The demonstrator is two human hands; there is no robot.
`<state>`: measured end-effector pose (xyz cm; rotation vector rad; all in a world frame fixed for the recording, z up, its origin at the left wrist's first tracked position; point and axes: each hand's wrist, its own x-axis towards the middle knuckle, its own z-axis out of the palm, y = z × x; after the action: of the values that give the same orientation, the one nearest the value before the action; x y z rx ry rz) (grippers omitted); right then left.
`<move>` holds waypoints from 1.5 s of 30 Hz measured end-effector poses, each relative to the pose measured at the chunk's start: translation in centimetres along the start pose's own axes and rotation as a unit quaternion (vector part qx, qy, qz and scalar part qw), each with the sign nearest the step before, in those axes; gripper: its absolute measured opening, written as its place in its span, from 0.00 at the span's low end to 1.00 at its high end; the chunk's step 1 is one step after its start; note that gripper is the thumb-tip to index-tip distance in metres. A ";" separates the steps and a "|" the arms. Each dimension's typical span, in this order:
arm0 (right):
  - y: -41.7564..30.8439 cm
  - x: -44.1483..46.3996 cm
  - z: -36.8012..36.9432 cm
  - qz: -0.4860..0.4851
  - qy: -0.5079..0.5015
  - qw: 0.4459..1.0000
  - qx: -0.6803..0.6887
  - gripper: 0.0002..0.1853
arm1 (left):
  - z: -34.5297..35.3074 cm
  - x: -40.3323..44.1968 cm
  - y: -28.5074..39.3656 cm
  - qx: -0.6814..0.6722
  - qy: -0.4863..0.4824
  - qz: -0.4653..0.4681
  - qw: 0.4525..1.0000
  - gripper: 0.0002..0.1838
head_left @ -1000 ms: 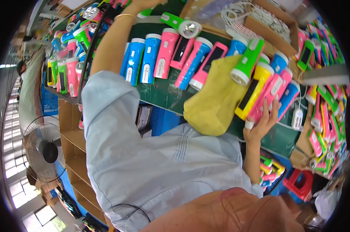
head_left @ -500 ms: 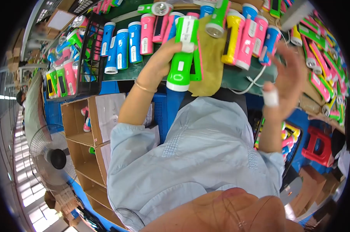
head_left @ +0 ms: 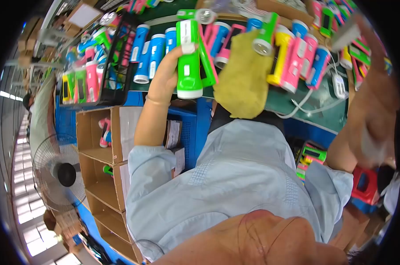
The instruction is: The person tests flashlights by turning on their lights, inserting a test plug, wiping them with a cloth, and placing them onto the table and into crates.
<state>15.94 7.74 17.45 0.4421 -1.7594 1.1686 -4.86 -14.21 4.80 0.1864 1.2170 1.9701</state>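
On the left, my left hand (head_left: 165,73) is closed round a green flashlight (head_left: 189,73), held upright with its white end down. A second green flashlight with a pink edge (head_left: 207,64) leans directly beside it; whether my fingers hold that one too is hidden. My right hand (head_left: 374,101) is raised at the far right, smeared by motion, with a white wrap on one digit. What it holds, if anything, cannot be made out. Between the hands, a yellow cloth (head_left: 242,86) hangs over the table edge, a green flashlight (head_left: 266,34) on its upper part.
Blue flashlights (head_left: 156,55) stand left of my left hand. Yellow, pink and blue ones (head_left: 292,66) lie right of the cloth, near a white cable (head_left: 339,84). A black crate (head_left: 116,66) of flashlights, cardboard shelves (head_left: 100,152) and a fan (head_left: 67,174) are on the left.
My left hand came back from the far side of the table with the green flashlight in it. My right hand left the pink flashlights and moved up and to the right.
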 end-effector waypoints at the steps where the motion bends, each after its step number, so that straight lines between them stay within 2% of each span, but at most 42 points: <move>1: 1.7 1.0 0.3 0.029 -0.012 0.999 -0.040 0.25 | -1.0 1.2 1.2 0.004 0.002 0.015 1.000 0.18; 3: 6.8 3.6 1.4 0.094 -0.075 0.986 -0.119 0.24 | -2.2 3.3 4.1 -0.024 -0.023 0.035 0.999 0.17; 4: 10.6 5.4 2.1 0.114 -0.133 0.970 -0.166 0.18 | -3.5 5.0 5.4 -0.033 -0.011 0.046 0.998 0.16; 6: 19.6 8.2 3.1 0.226 -0.205 0.938 -0.167 0.19 | -5.3 8.2 8.9 0.000 0.003 0.043 0.999 0.15; 8: 30.1 10.9 3.5 0.285 -0.283 0.900 -0.169 0.21 | -5.7 11.4 12.5 0.061 0.047 0.050 0.996 0.14; 10: 40.5 12.9 5.4 0.437 -0.243 0.865 -0.046 0.21 | -11.2 18.7 14.9 0.064 0.079 0.078 0.992 0.18; 11: 45.0 13.6 7.1 0.457 -0.231 0.859 -0.001 0.22 | -14.0 22.2 16.0 0.077 0.096 0.085 0.989 0.22; 13: 51.8 14.6 10.5 0.495 -0.203 0.840 0.085 0.23 | -15.5 25.7 19.1 0.084 0.160 0.073 0.981 0.15; 14: 52.9 14.8 12.5 0.502 -0.197 0.838 0.088 0.23 | -16.1 27.1 20.2 0.088 0.190 0.061 0.976 0.12; 16: 54.3 16.1 17.2 0.508 -0.182 0.836 0.093 0.23 | -17.8 30.2 22.2 0.181 0.207 0.063 0.959 0.13; 17: 55.0 17.9 18.8 0.514 -0.247 0.819 -0.069 0.25 | -17.8 31.0 22.9 0.226 0.213 0.062 0.949 0.13; 18: 55.1 18.3 19.6 0.486 -0.238 0.826 -0.160 0.28 | -17.2 31.4 23.5 0.267 0.243 0.061 0.931 0.16; 19: 55.0 18.9 20.4 0.451 -0.226 0.827 -0.249 0.31 | -17.5 32.1 24.0 0.252 0.242 0.066 0.935 0.17; 21: 57.1 18.9 21.2 0.426 -0.253 0.815 -0.300 0.31 | -18.4 33.5 24.4 0.229 0.236 0.068 0.942 0.19; 22: 57.1 19.1 21.3 0.416 -0.258 0.805 -0.335 0.31 | -19.7 35.8 24.6 0.292 0.250 0.047 0.922 0.23; 23: 57.0 19.1 21.7 0.407 -0.263 0.794 -0.368 0.30 | -21.7 38.0 24.5 0.325 0.251 0.073 0.909 0.25; 24: 57.9 18.6 20.8 0.428 -0.243 0.825 -0.279 0.28 | -23.7 39.9 23.9 0.357 0.252 0.097 0.894 0.27; 25: 58.4 18.4 20.6 0.441 -0.247 0.820 -0.268 0.28 | -24.6 41.1 23.8 0.391 0.250 0.122 0.877 0.29; 26: 58.3 18.6 20.6 0.454 -0.248 0.817 -0.257 0.27 | -23.2 40.9 24.3 0.338 0.348 0.046 0.873 0.28; 27: 58.2 18.9 20.8 0.466 -0.247 0.814 -0.246 0.26 | -23.2 41.1 24.9 0.339 0.326 0.026 0.882 0.28; 28: 57.9 19.4 20.6 0.483 -0.283 0.787 -0.261 0.22 | -23.2 41.3 25.5 0.338 0.305 0.006 0.890 0.29; 29: 58.2 18.7 20.9 0.562 -0.211 0.790 -0.120 0.20 | -23.4 41.3 26.0 0.337 0.284 -0.015 0.897 0.29; 30: 58.4 17.0 21.3 0.626 -0.131 0.769 0.025 0.19 | -23.6 41.3 26.2 0.337 0.262 -0.040 0.904 0.29; 31: 58.5 15.8 21.2 0.668 -0.045 0.724 0.166 0.18 | -23.7 41.2 26.2 0.335 0.238 -0.066 0.909 0.30; 33: 56.7 16.6 20.9 0.638 -0.169 0.751 -0.009 0.19 | -22.6 41.0 27.0 0.329 0.189 -0.107 0.919 0.31; 35: 59.9 14.5 21.5 0.638 -0.154 0.751 -0.066 0.19 | -21.6 40.1 27.5 0.343 0.192 -0.135 0.910 0.28; 36: 57.9 15.6 21.7 0.660 -0.151 0.736 0.003 0.20 | -21.5 39.9 27.4 0.359 0.187 -0.137 0.904 0.27; 39: 54.5 16.6 23.0 0.654 0.009 0.742 0.151 0.18 | -23.2 40.8 26.9 0.337 0.171 -0.153 0.913 0.26; 40: 58.0 15.1 22.0 0.647 -0.069 0.747 0.135 0.17 | -24.0 41.2 26.7 0.312 0.167 -0.143 0.924 0.27; 43: 55.3 15.9 23.8 0.652 -0.019 0.756 0.047 0.19 | -22.9 39.7 27.6 0.316 0.154 -0.127 0.928 0.29; 44: 54.7 16.5 24.2 0.638 -0.104 0.763 0.031 0.22 | -22.5 39.7 27.7 0.315 0.152 -0.122 0.929 0.29; 45: 55.3 15.9 24.2 0.635 -0.116 0.763 0.003 0.23 | -22.6 39.5 27.2 0.310 0.151 -0.121 0.931 0.30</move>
<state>-43.34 16.46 0.08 -0.8368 -2.2912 2.0646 -57.51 -8.57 4.23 0.0420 1.9440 1.3827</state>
